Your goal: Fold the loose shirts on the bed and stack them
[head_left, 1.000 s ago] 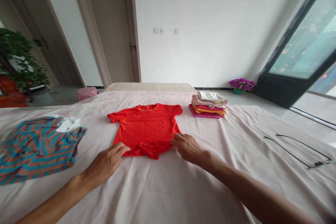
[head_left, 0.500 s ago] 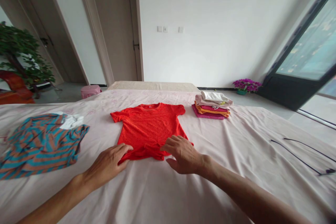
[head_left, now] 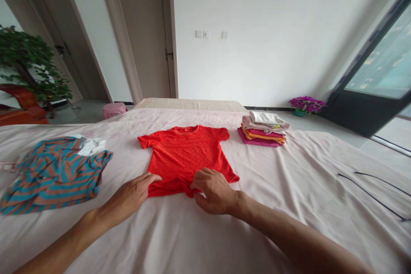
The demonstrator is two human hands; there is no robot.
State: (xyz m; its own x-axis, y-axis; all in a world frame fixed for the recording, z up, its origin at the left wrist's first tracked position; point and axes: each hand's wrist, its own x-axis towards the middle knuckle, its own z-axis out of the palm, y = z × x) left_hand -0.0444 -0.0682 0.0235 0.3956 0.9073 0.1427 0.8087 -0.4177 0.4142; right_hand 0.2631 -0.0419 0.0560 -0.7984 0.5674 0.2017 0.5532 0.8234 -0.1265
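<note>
A small red T-shirt [head_left: 184, 154] lies flat on the pale pink sheet [head_left: 192, 231], collar away from me. My left hand [head_left: 130, 197] rests on the sheet with its fingers stretched out, the tips touching the shirt's bottom left hem. My right hand [head_left: 213, 190] has its fingers curled and pinches the wrinkled middle of the bottom hem. Both forearms reach in from the bottom edge.
A striped teal and brown garment [head_left: 54, 173] with a white piece [head_left: 91, 146] on it lies at the left. A stack of folded clothes [head_left: 263, 128] sits at the back right. A thin dark cord [head_left: 372, 188] crosses the sheet at the right. Beyond are a pink stool [head_left: 114, 109], a plant and a door.
My right hand slid left from the shirt's right hem corner to the middle of the hem and closed on the fabric. The left hand stayed at the left hem.
</note>
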